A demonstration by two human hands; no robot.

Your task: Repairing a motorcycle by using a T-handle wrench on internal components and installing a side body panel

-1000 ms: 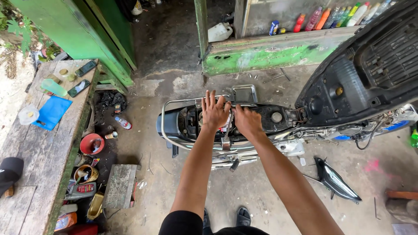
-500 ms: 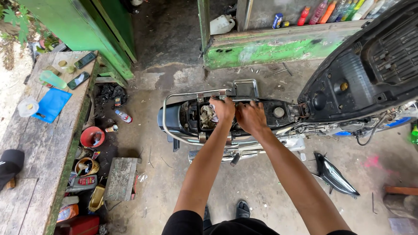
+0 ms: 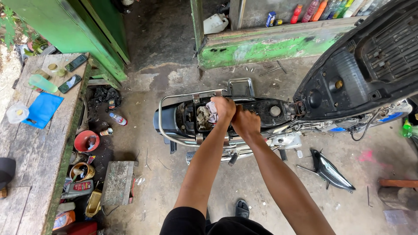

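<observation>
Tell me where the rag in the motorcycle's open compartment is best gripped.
Take the rag by its bunched upper folds, coming from above: it lies crumpled inside the open compartment, walled on all sides, beside the left hand, so probably only the top is reachable.

Left hand (image 3: 224, 109) fingers curl down into the scooter's open bay (image 3: 261, 109), tips hidden; right hand (image 3: 246, 122) fingers tucked under too; can't tell what either grips; rag (image 3: 207, 115) partly covered by left hand; raised seat (image 3: 370, 56) cut by top/right edge; bottles (image 3: 322, 8) cropped at top; worktop (image 3: 39, 148) runs off left edge.
</observation>
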